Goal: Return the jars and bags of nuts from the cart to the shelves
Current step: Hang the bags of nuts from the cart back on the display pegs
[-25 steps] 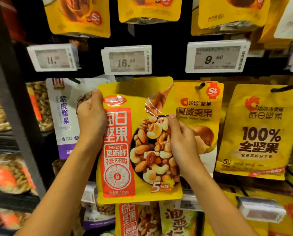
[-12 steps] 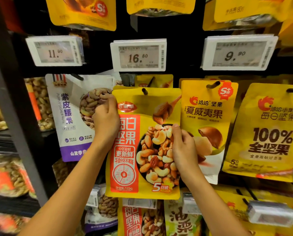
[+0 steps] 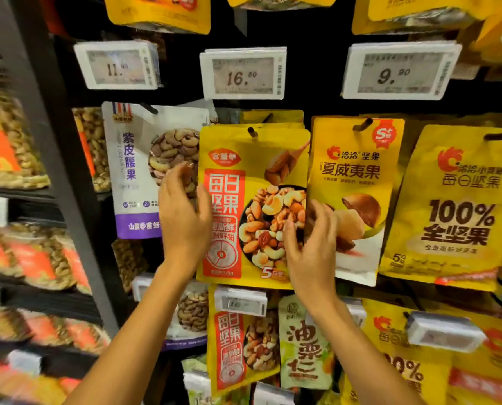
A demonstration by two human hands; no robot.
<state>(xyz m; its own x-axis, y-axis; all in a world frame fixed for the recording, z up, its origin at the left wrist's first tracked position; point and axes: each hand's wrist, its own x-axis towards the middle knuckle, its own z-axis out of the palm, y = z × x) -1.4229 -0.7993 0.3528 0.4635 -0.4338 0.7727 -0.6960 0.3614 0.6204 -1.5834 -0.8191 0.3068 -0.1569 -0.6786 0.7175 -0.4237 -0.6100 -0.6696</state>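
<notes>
Yellow, the mixed-nut bag (image 3: 252,206) now hangs by its hole on the peg (image 3: 252,132) just below the 16.80 price tag (image 3: 244,73); half a second ago I held it by both sides. My left grip (image 3: 185,220), below and left of that tag, is spread beside the bag's edge. My right grip (image 3: 309,249), below and right of the tag, is loose too, fingers perhaps brushing the bag. I judge this bag is returned and I can fetch another.

One wide-angle camera on the person's head faces the hanging nut bags (image 3: 252,206) nearly square-on and very near, so they fill the frame. Price tags (image 3: 244,73) sit near the top; a dark shelf upright (image 3: 54,171) slants down the left.
</notes>
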